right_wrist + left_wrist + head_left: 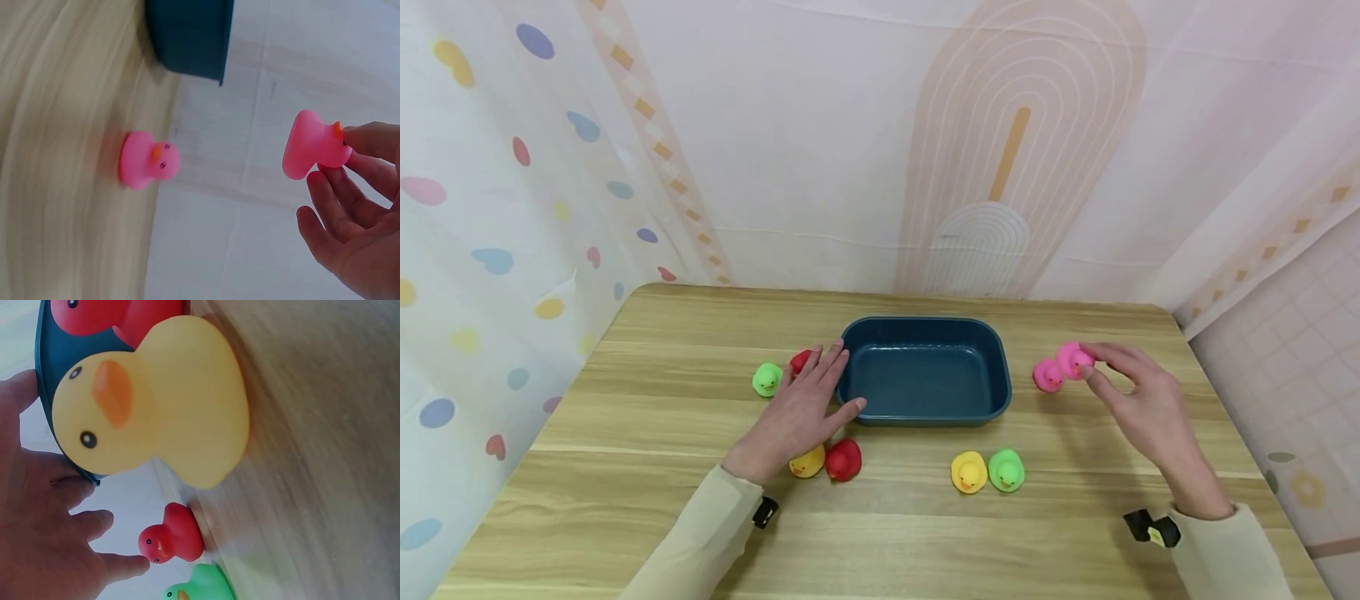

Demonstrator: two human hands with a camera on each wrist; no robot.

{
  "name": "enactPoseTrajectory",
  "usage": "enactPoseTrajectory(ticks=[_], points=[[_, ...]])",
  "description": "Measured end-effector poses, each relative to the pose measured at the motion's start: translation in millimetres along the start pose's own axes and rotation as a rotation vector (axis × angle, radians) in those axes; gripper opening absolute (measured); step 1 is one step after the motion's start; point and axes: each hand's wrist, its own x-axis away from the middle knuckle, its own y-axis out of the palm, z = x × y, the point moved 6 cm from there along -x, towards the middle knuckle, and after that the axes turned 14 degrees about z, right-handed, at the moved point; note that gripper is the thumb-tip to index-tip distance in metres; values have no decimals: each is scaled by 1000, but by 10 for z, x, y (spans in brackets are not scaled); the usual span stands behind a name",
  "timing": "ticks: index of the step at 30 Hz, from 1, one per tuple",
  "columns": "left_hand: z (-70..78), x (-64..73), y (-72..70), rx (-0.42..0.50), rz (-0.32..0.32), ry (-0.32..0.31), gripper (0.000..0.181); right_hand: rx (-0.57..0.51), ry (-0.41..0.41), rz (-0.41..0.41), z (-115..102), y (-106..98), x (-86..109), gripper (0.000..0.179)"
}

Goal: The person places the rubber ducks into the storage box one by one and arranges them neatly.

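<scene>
My right hand (1150, 408) pinches a pink rubber duck (1074, 361) between thumb and fingers. In the right wrist view that duck (312, 147) hangs in the air, away from a second pink duck (147, 160) standing on the table. My left hand (801, 415) rests with extended fingers against the left rim of a dark teal rectangular basin (925, 417). Below the left hand are a yellow duck (807, 462) and a red duck (844, 460). Another red duck (801, 361), partly hidden by the fingers, and a green duck (767, 380) sit left of the basin.
A yellow duck (969, 473) and a green duck (1006, 471) stand side by side in front of the basin. The wooden table (895, 542) meets a patterned curtain (820, 167) along its back edge.
</scene>
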Motion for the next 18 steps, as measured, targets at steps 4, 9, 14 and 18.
enactPoseTrajectory(ticks=[4, 9, 14, 18], points=[[3, 0, 3, 5, -1, 1, 84, -22, 4, -11, -87, 46, -2, 31], [0, -2, 6, 10, -2, -1, 85, -44, 6, -26, -180, 108, -8, 33], [0, -1, 4, 17, -4, -4, 85, -74, 4, -36, -246, 178, -14, 33], [-1, 3, 6, 17, -7, -7, 85, -99, 18, -54, -279, 247, -23, 32]])
